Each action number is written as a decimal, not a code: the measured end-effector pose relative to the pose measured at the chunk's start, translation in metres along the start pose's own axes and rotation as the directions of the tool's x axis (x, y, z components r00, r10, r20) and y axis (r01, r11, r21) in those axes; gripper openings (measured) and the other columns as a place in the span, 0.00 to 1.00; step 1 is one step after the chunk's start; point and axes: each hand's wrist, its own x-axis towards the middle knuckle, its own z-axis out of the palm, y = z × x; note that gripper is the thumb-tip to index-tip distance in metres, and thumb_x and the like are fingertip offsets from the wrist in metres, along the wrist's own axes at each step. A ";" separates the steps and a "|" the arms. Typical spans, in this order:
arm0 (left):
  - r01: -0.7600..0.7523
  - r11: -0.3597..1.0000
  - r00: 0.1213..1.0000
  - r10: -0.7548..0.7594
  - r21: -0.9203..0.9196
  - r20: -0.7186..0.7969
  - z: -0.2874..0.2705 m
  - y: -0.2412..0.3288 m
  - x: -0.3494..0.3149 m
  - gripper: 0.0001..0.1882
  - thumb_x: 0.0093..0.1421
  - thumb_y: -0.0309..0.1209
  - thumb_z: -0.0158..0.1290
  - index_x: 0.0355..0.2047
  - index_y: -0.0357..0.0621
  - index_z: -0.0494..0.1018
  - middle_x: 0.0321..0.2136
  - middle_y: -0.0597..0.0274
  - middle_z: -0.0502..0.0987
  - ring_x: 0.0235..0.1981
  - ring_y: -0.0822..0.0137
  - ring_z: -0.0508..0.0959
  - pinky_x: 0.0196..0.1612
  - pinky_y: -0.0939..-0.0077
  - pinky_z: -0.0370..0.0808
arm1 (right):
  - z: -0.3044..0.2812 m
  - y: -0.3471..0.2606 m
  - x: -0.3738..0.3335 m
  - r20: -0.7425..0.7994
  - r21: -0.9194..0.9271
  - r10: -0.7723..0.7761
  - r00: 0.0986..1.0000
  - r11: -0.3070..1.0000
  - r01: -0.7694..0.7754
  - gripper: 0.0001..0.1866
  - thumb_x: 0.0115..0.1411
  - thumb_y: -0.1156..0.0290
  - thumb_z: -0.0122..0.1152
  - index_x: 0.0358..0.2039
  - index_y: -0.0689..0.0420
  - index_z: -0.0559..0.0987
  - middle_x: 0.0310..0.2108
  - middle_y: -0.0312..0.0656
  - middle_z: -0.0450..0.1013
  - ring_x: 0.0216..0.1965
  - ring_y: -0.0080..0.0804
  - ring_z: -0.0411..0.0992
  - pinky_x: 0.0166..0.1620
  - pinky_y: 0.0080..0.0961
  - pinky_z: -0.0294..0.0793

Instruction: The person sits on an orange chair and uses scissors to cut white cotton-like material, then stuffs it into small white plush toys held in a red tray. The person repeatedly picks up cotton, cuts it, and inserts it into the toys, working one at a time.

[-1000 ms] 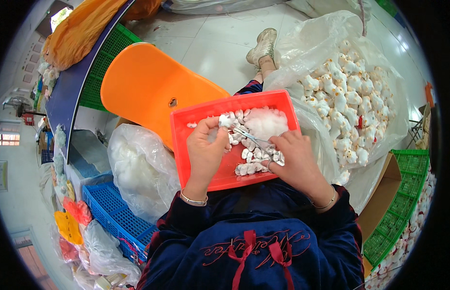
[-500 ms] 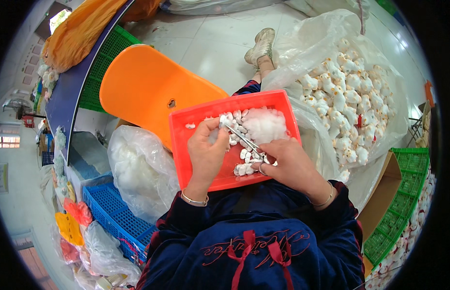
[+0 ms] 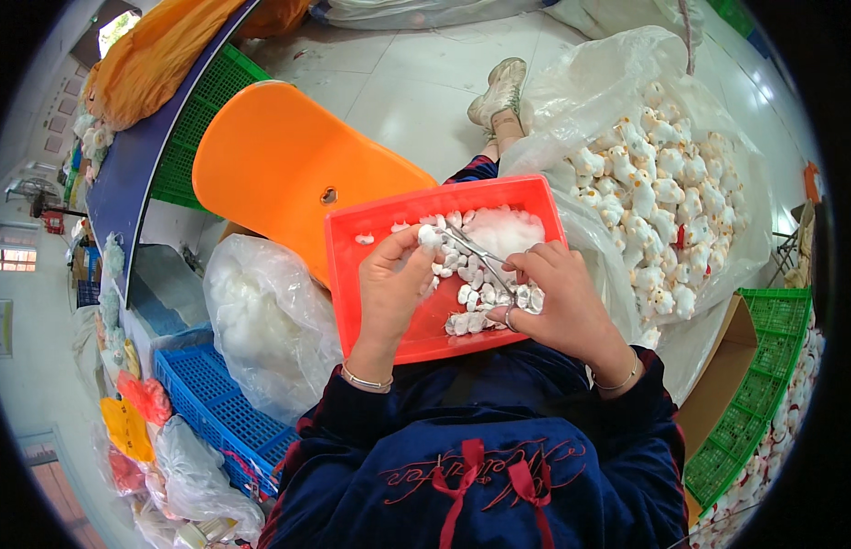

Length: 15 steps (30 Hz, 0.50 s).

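Note:
Over a red plastic tray (image 3: 345, 274) on my lap, my left hand (image 3: 393, 285) pinches a small white fabric piece (image 3: 430, 236) between thumb and fingertips. My right hand (image 3: 569, 297) has its fingers in the ring handles of metal forceps (image 3: 487, 259). Their narrow tips point up and left, just right of the white piece; whether they touch it I cannot tell. Fluffy white stuffing (image 3: 509, 229) lies at the tray's far right. Several small white stuffed pieces (image 3: 469, 322) are spread through its middle and near side.
An orange chair (image 3: 288, 174) stands beyond the tray to the left. A clear bag of stuffing (image 3: 261, 311) sits beside a blue crate (image 3: 201, 384). On the right are a big clear bag of white plush figures (image 3: 649, 201), a cardboard box (image 3: 722, 366) and a green crate (image 3: 764, 384).
The forceps tips have drawn back from the white piece and spread apart. My right hand has shifted slightly right, its fingers opened wider on the handles. The piece now shows more at my left fingertips.

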 end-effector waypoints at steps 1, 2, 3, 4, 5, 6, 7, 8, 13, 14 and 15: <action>0.001 1.000 1.000 -0.001 -0.001 0.011 0.002 0.000 -0.001 0.12 0.70 0.24 0.54 0.52 0.36 0.77 0.32 0.61 0.81 0.20 0.83 0.69 0.18 0.87 0.66 | 0.003 0.000 0.001 0.008 -0.016 -0.004 1.000 1.000 0.004 0.27 0.52 0.51 0.75 0.47 0.56 0.82 0.38 0.41 0.76 0.45 0.43 0.72 0.51 0.37 0.67; -0.011 1.000 1.000 0.011 -0.014 0.016 0.002 -0.001 -0.001 0.13 0.70 0.24 0.54 0.53 0.36 0.76 0.32 0.62 0.81 0.20 0.83 0.69 0.18 0.87 0.66 | 0.005 0.001 0.002 0.017 -0.032 -0.009 1.000 0.999 0.009 0.27 0.53 0.51 0.74 0.47 0.56 0.82 0.38 0.41 0.76 0.44 0.43 0.72 0.51 0.37 0.67; -0.024 0.999 1.000 0.024 -0.024 0.018 0.002 -0.002 -0.001 0.13 0.70 0.23 0.54 0.53 0.36 0.76 0.32 0.62 0.80 0.20 0.83 0.69 0.18 0.87 0.66 | 0.007 0.001 0.002 0.025 -0.042 -0.004 1.000 0.999 0.005 0.27 0.52 0.50 0.75 0.47 0.56 0.83 0.38 0.41 0.76 0.44 0.43 0.72 0.51 0.38 0.66; -0.037 0.999 0.999 0.037 -0.034 0.019 0.001 -0.002 -0.001 0.13 0.70 0.23 0.53 0.54 0.36 0.76 0.32 0.63 0.80 0.20 0.83 0.69 0.18 0.86 0.66 | 0.009 0.000 0.001 0.032 -0.053 0.001 0.999 0.999 0.001 0.27 0.52 0.50 0.75 0.47 0.56 0.83 0.38 0.41 0.76 0.44 0.43 0.72 0.51 0.38 0.66; -0.047 0.998 0.999 0.048 -0.052 0.022 0.000 -0.003 -0.001 0.14 0.70 0.23 0.53 0.54 0.36 0.76 0.32 0.63 0.80 0.20 0.82 0.69 0.17 0.86 0.66 | 0.011 0.000 0.001 0.040 -0.064 0.006 0.999 0.998 -0.003 0.28 0.52 0.50 0.75 0.46 0.56 0.83 0.38 0.41 0.76 0.44 0.43 0.72 0.51 0.38 0.66; -0.057 0.996 0.998 0.059 -0.071 0.025 -0.001 -0.004 -0.001 0.14 0.70 0.23 0.53 0.54 0.36 0.76 0.32 0.64 0.80 0.20 0.82 0.69 0.17 0.86 0.66 | 0.012 -0.001 0.000 0.039 -0.062 0.000 0.999 0.998 0.003 0.28 0.52 0.49 0.75 0.47 0.56 0.83 0.38 0.42 0.76 0.45 0.43 0.72 0.51 0.39 0.66; -0.067 0.994 0.997 0.069 -0.090 0.028 -0.001 -0.004 -0.001 0.14 0.70 0.23 0.53 0.54 0.36 0.76 0.32 0.64 0.79 0.20 0.82 0.69 0.17 0.86 0.65 | 0.013 -0.001 0.000 0.038 -0.060 -0.006 0.999 0.998 0.008 0.28 0.52 0.49 0.75 0.47 0.56 0.83 0.39 0.42 0.76 0.45 0.43 0.72 0.51 0.39 0.66; -0.065 0.994 0.998 0.067 -0.085 0.017 0.001 -0.002 -0.001 0.14 0.70 0.23 0.53 0.55 0.35 0.75 0.32 0.65 0.79 0.20 0.82 0.69 0.17 0.86 0.65 | 0.014 -0.001 0.000 0.037 -0.058 -0.012 0.999 0.998 0.014 0.28 0.52 0.49 0.75 0.47 0.55 0.83 0.39 0.42 0.76 0.45 0.43 0.72 0.51 0.40 0.66; -0.057 0.998 0.997 0.058 0.023 -0.042 0.005 0.001 -0.003 0.14 0.70 0.24 0.54 0.54 0.34 0.76 0.32 0.67 0.79 0.22 0.83 0.69 0.19 0.88 0.65 | 0.012 -0.001 -0.001 0.085 0.013 0.025 0.996 1.000 -0.026 0.24 0.54 0.52 0.74 0.44 0.57 0.83 0.34 0.43 0.77 0.40 0.43 0.75 0.47 0.40 0.68; -0.090 0.994 0.994 0.093 0.058 -0.056 0.007 0.000 -0.003 0.14 0.70 0.24 0.54 0.54 0.34 0.76 0.32 0.67 0.79 0.22 0.83 0.70 0.20 0.89 0.66 | 0.012 -0.001 -0.001 0.103 0.051 0.035 0.994 0.998 -0.041 0.22 0.55 0.53 0.73 0.43 0.57 0.83 0.32 0.43 0.78 0.38 0.44 0.76 0.45 0.40 0.69; -0.121 0.988 0.989 0.128 0.094 -0.072 0.009 -0.003 -0.004 0.14 0.70 0.25 0.54 0.54 0.34 0.77 0.31 0.67 0.79 0.23 0.84 0.70 0.21 0.89 0.66 | 0.014 -0.003 0.000 0.107 0.106 0.044 0.993 0.993 -0.055 0.21 0.55 0.54 0.73 0.42 0.57 0.83 0.31 0.44 0.78 0.37 0.44 0.76 0.44 0.41 0.69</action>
